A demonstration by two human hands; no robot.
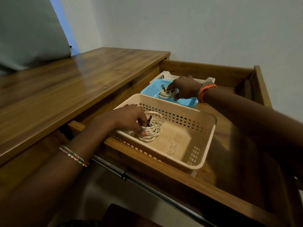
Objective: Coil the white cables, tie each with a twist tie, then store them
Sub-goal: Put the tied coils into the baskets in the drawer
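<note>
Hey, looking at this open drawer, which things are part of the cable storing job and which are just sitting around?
Part of the job:
left hand
right hand
coiled cable in the beige basket
coiled cable in the blue basket
drawer

Just there:
white basket behind the blue one
desk top

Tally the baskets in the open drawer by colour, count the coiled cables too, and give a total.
Beige basket: 1
Blue basket: 1
White basket, behind the blue one: 1
Coiled white cables: 2, one in the beige basket, one in the blue basket
Total: 5
</note>
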